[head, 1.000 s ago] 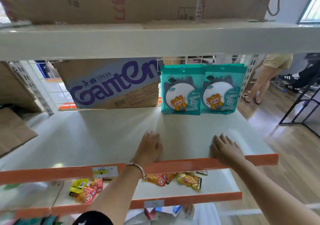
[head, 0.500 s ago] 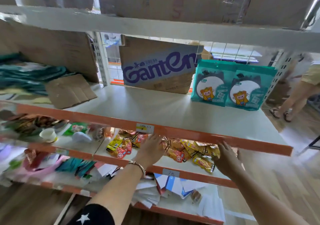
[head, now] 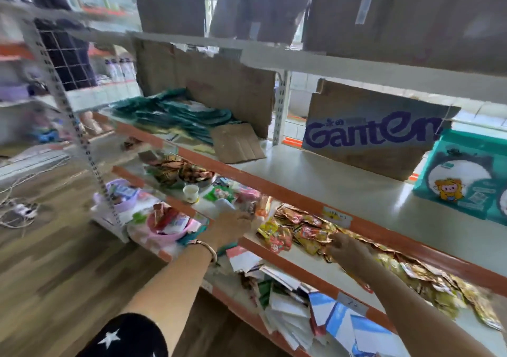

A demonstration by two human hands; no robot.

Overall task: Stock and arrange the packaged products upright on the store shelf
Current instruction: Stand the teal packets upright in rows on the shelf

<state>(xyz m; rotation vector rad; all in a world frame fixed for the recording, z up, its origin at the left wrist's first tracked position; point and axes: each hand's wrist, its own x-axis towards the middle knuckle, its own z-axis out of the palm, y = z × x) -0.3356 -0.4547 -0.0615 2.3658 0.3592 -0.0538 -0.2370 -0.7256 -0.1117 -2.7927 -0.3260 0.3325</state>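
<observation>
Packets (head: 168, 218) fill pink basin (head: 164, 238) (left hand (head: 229, 226) near).

I see the widest open run on the middle shelf (head: 343, 192) — bare board between the loose cardboard sheet (head: 237, 142) on the left and the standing teal packets (head: 461, 181) at the right edge, with the printed cardboard box (head: 370, 140) closing off the back. The board above (head: 329, 63) caps the headroom, and left of the steel post (head: 281, 104) a flat heap of teal bags (head: 175, 118) fills the bay. Snack sachets (head: 296, 233) litter the tier below — little bare board there.
</observation>
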